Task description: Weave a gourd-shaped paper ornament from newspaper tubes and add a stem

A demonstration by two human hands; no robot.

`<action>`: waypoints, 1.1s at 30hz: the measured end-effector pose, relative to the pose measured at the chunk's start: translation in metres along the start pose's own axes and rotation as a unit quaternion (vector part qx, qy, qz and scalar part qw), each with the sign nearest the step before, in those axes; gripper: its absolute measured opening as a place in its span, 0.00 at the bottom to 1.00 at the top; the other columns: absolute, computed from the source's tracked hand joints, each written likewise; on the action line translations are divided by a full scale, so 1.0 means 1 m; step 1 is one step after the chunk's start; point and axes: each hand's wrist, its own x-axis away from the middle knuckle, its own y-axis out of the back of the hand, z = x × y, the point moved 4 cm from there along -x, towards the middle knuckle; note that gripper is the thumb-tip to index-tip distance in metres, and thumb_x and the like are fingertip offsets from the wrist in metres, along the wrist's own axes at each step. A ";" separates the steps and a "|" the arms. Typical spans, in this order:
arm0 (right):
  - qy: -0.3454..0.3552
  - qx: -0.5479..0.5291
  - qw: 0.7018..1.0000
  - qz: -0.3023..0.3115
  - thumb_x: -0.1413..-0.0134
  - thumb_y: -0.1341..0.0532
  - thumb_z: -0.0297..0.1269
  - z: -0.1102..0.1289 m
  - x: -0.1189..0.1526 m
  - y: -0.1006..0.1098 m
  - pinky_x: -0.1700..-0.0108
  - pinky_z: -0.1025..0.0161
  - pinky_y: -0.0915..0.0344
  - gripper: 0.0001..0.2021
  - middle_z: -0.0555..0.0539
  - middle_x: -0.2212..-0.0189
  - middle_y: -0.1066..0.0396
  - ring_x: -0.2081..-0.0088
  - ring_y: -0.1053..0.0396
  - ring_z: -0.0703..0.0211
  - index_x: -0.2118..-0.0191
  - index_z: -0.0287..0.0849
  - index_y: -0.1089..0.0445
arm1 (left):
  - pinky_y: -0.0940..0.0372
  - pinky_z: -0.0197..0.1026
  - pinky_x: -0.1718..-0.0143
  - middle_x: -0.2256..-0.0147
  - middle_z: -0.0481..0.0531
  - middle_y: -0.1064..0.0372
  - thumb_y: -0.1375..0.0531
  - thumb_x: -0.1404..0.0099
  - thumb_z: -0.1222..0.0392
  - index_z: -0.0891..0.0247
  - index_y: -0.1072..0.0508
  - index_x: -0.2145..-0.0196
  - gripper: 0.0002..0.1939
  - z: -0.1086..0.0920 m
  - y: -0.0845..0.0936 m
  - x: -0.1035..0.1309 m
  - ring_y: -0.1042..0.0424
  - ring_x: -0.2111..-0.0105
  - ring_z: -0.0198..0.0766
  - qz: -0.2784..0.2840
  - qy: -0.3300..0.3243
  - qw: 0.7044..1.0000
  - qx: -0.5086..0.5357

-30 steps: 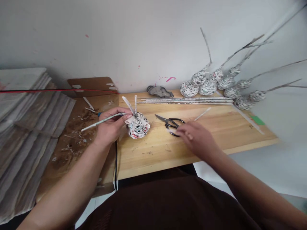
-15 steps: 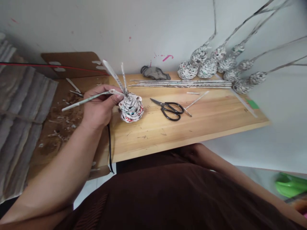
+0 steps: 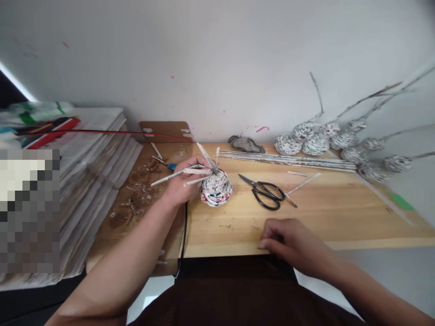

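Observation:
A small round woven-newspaper gourd (image 3: 216, 190) sits at the left of the wooden board, with several paper tubes sticking out of its top. My left hand (image 3: 185, 183) is closed around its upper left side, holding it by the tube ends; some fingers are hidden behind it. Over the board's front edge, my right hand (image 3: 283, 237) is loosely curled, and I see nothing in it. Between the hands and farther back lie black-handled scissors (image 3: 267, 192), their blades pointing left. Loose paper tube pieces (image 3: 302, 184) lie right of the scissors.
Long paper tubes (image 3: 288, 160) lie along the back, near a grey glove (image 3: 246, 144). Woven gourds (image 3: 316, 144) with twig-like stems crowd the back right. Stacked newspapers (image 3: 98, 181) rise at left beside a scrap-strewn brown surface (image 3: 136, 213).
My right hand has come up from below the front edge to the board. The view has shifted left and up. My left hand still holds the gourd, now turned slightly, showing another tube end.

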 end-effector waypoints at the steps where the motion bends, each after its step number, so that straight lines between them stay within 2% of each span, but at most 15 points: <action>1: 0.015 -0.012 1.000 0.010 0.43 0.35 0.40 0.007 -0.011 -0.007 0.74 0.66 0.42 0.12 0.52 0.79 0.29 0.76 0.34 0.62 0.74 0.43 0.32 | 0.32 0.44 0.61 0.69 0.53 0.23 0.29 0.47 0.47 0.61 0.24 0.70 0.16 -0.002 0.000 0.000 0.23 0.61 0.47 0.003 -0.004 1.000 0.007; 4: 0.015 -0.117 0.992 0.048 0.36 0.42 0.47 0.025 -0.043 -0.027 0.75 0.67 0.39 0.17 0.51 0.79 0.29 0.77 0.32 0.64 0.74 0.42 0.35 | 0.31 0.46 0.57 0.64 0.54 0.22 0.30 0.44 0.48 0.59 0.24 0.67 0.14 -0.009 -0.001 0.001 0.23 0.56 0.49 0.021 -0.012 0.999 0.031; 6: -0.005 -0.219 0.975 0.046 0.34 0.46 0.52 0.032 -0.063 -0.034 0.76 0.67 0.36 0.20 0.50 0.75 0.28 0.77 0.29 0.63 0.71 0.42 0.36 | 0.30 0.47 0.56 0.60 0.55 0.21 0.31 0.43 0.49 0.58 0.25 0.66 0.13 -0.011 -0.001 0.002 0.22 0.56 0.49 0.037 -0.009 0.999 0.036; 9: -0.001 -0.322 0.946 0.018 0.41 0.40 0.55 0.039 -0.086 -0.034 0.76 0.66 0.32 0.19 0.47 0.67 0.29 0.70 0.25 0.60 0.65 0.41 0.34 | 0.29 0.45 0.63 0.57 0.56 0.21 0.33 0.39 0.51 0.59 0.27 0.64 0.12 -0.009 -0.001 0.005 0.21 0.63 0.46 0.056 0.012 0.997 0.054; 12: 0.023 -0.357 0.934 0.011 0.47 0.34 0.53 0.042 -0.101 -0.033 0.73 0.67 0.30 0.19 0.48 0.68 0.29 0.67 0.26 0.60 0.66 0.40 0.34 | 0.31 0.41 0.71 0.59 0.55 0.21 0.34 0.37 0.53 0.59 0.30 0.64 0.10 -0.004 0.000 0.005 0.22 0.68 0.42 0.064 0.016 0.993 0.094; 14: 0.036 -0.355 0.934 0.006 0.49 0.32 0.49 0.041 -0.107 -0.032 0.71 0.67 0.30 0.17 0.49 0.71 0.29 0.70 0.28 0.63 0.67 0.40 0.34 | 0.31 0.40 0.71 0.62 0.53 0.21 0.33 0.38 0.54 0.59 0.31 0.65 0.10 -0.001 0.001 0.003 0.22 0.66 0.43 0.049 -0.004 0.992 0.119; 16: 0.039 -0.333 0.942 0.004 0.50 0.32 0.45 0.040 -0.112 -0.032 0.71 0.67 0.31 0.15 0.51 0.75 0.29 0.74 0.31 0.65 0.67 0.41 0.33 | 0.30 0.41 0.67 0.65 0.51 0.22 0.33 0.39 0.55 0.59 0.31 0.66 0.11 -0.001 0.005 -0.001 0.22 0.62 0.44 0.015 -0.035 0.991 0.125; 19: 0.021 -0.223 0.974 0.026 0.44 0.37 0.43 0.043 -0.121 -0.033 0.75 0.67 0.35 0.10 0.51 0.75 0.28 0.77 0.32 0.65 0.67 0.41 0.31 | 0.29 0.43 0.60 0.69 0.48 0.22 0.32 0.40 0.58 0.59 0.32 0.69 0.10 -0.011 0.017 -0.006 0.22 0.59 0.44 -0.060 -0.106 0.986 0.115; 21: 0.013 -0.144 0.988 0.049 0.40 0.41 0.44 0.051 -0.129 -0.037 0.75 0.66 0.37 0.12 0.49 0.75 0.26 0.78 0.31 0.64 0.68 0.41 0.29 | 0.30 0.42 0.58 0.70 0.47 0.23 0.33 0.40 0.60 0.59 0.32 0.69 0.09 -0.023 0.028 -0.006 0.22 0.59 0.43 -0.129 -0.155 0.974 0.100; 23: 0.033 -0.079 0.995 0.047 0.38 0.43 0.48 0.067 -0.139 -0.042 0.71 0.63 0.37 0.18 0.46 0.76 0.26 0.76 0.30 0.61 0.72 0.41 0.28 | 0.30 0.42 0.58 0.70 0.47 0.23 0.34 0.38 0.61 0.59 0.31 0.70 0.08 -0.037 0.040 -0.004 0.21 0.61 0.42 -0.196 -0.200 0.958 0.066; 25: 0.067 0.011 0.998 0.009 0.39 0.43 0.54 0.088 -0.150 -0.049 0.67 0.60 0.37 0.22 0.44 0.75 0.25 0.71 0.27 0.55 0.75 0.42 0.28 | 0.29 0.43 0.59 0.70 0.47 0.23 0.35 0.37 0.60 0.59 0.31 0.69 0.07 -0.051 0.050 0.002 0.21 0.61 0.42 -0.238 -0.239 0.941 0.020; 27: 0.068 0.067 0.995 -0.027 0.48 0.36 0.58 0.106 -0.162 -0.057 0.63 0.58 0.37 0.21 0.42 0.70 0.23 0.63 0.25 0.47 0.75 0.43 0.29 | 0.28 0.44 0.59 0.70 0.48 0.22 0.35 0.37 0.60 0.57 0.31 0.67 0.07 -0.061 0.057 0.010 0.21 0.61 0.43 -0.250 -0.271 0.929 -0.022; 30: 0.007 0.000 0.999 -0.035 0.65 0.26 0.52 0.114 -0.180 -0.070 0.59 0.56 0.36 0.20 0.40 0.64 0.22 0.54 0.27 0.37 0.73 0.44 0.30 | 0.27 0.47 0.57 0.67 0.49 0.21 0.36 0.35 0.63 0.56 0.31 0.64 0.06 -0.070 0.062 0.026 0.21 0.58 0.44 -0.233 -0.311 0.920 -0.059; 31: -0.013 -0.035 0.999 -0.033 0.66 0.25 0.49 0.114 -0.186 -0.073 0.58 0.56 0.36 0.19 0.40 0.63 0.23 0.52 0.28 0.36 0.73 0.44 0.30 | 0.27 0.47 0.56 0.66 0.50 0.21 0.37 0.34 0.63 0.57 0.31 0.63 0.05 -0.072 0.063 0.032 0.21 0.57 0.44 -0.226 -0.318 0.918 -0.066; 33: -0.042 -0.100 0.994 -0.019 0.62 0.27 0.43 0.109 -0.194 -0.075 0.61 0.57 0.34 0.14 0.40 0.67 0.23 0.54 0.27 0.38 0.74 0.44 0.32 | 0.27 0.48 0.55 0.65 0.50 0.21 0.38 0.33 0.63 0.58 0.30 0.63 0.04 -0.074 0.065 0.043 0.22 0.55 0.45 -0.221 -0.322 0.917 -0.078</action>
